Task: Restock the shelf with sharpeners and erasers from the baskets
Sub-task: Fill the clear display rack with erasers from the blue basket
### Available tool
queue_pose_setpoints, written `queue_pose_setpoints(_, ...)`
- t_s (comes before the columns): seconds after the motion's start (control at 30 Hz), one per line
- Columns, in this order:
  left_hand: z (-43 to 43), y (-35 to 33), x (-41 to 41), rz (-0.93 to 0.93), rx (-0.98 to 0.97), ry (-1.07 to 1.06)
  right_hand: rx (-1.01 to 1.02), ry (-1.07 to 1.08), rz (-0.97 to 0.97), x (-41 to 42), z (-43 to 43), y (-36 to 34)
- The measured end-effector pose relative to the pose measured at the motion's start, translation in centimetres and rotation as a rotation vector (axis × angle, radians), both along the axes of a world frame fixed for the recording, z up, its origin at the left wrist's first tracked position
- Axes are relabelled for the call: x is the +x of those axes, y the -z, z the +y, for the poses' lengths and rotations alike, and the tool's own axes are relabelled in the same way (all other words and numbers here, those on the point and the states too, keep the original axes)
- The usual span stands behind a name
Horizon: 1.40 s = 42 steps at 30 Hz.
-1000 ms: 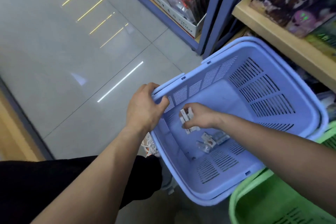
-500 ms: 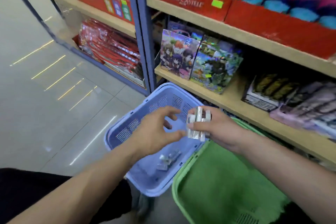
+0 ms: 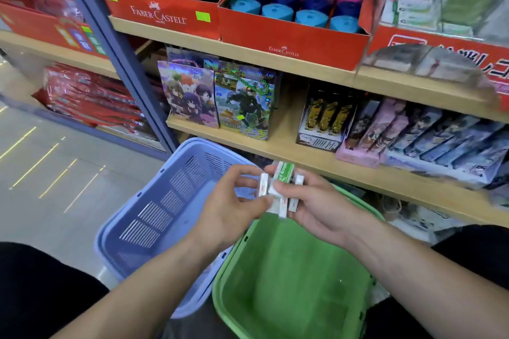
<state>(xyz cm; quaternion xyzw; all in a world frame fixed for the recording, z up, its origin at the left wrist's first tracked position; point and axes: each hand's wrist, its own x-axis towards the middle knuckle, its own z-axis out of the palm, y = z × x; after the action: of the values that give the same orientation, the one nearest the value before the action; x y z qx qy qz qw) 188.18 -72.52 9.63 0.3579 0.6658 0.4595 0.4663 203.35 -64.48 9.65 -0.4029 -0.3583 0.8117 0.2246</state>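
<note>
Erasers [image 3: 278, 190]: small white blocks, one in a green sleeve; about five, exact count unclear. Held in front of the shelf [image 3: 278, 149], above two baskets: blue basket [image 3: 154, 217], green basket [image 3: 292, 292]. Right hand [image 3: 323, 208] grips the bunch; left hand [image 3: 230, 208] pinches its edge.

FABER-CASTELL on red box [image 3: 162, 15]; "Eraser" on eraser [image 3: 284, 172].
</note>
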Motion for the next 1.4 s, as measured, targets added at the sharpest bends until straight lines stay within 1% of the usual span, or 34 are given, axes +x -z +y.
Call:
queue_pose_setpoints(0.23, 2.8, 1.3, 1.0, -0.041, -0.031, 0.025, -0.054, 0.134, -0.030, 0.2, 2.3, 1.5)
queue_pose_setpoints(0.37, 3.9, 2.0, 0.4, -0.127, -0.090, 0.013, -0.085, 0.165, -0.044, -0.1, 3.0, 2.4)
queue_pose_setpoints(0.57, 4.6, 3.0, -0.6, -0.235, -0.191, 0.016, -0.091, 0.153, -0.130, 0.2, 3.8, 4.0)
queue_pose_setpoints(0.8, 5.1, 3.7, -1.0, -0.324, -0.285, -0.032, -0.006, 0.076, -0.205, 0.0, 3.7, 4.4)
queue_pose_setpoints(0.9, 5.3, 4.0, -1.1, -0.410, -0.328, -0.068, 0.035, 0.056, -0.253, -0.1, 3.6, 4.6)
queue_pose_setpoints(1.0, 5.3, 4.0, -1.3, -0.520, -0.312, -0.060, 0.054, 0.042, -0.290, -0.2, 3.6, 4.9)
queue_pose_setpoints(1.17, 5.1, 4.5, -1.4, -0.523, -0.275, -0.079, 0.068, -0.019, -0.260, -0.2, 3.4, 4.8)
queue_pose_setpoints(1.27, 5.3, 4.5, -1.5, -0.562, -0.271, -0.115, 0.037, -0.021, -0.268, -0.4, 3.5, 5.0)
queue_pose_setpoints(1.4, 5.4, 4.3, -1.6, -0.586, -0.249, -0.099, 0.064, -0.020, -0.266, -0.5, 3.4, 5.0)
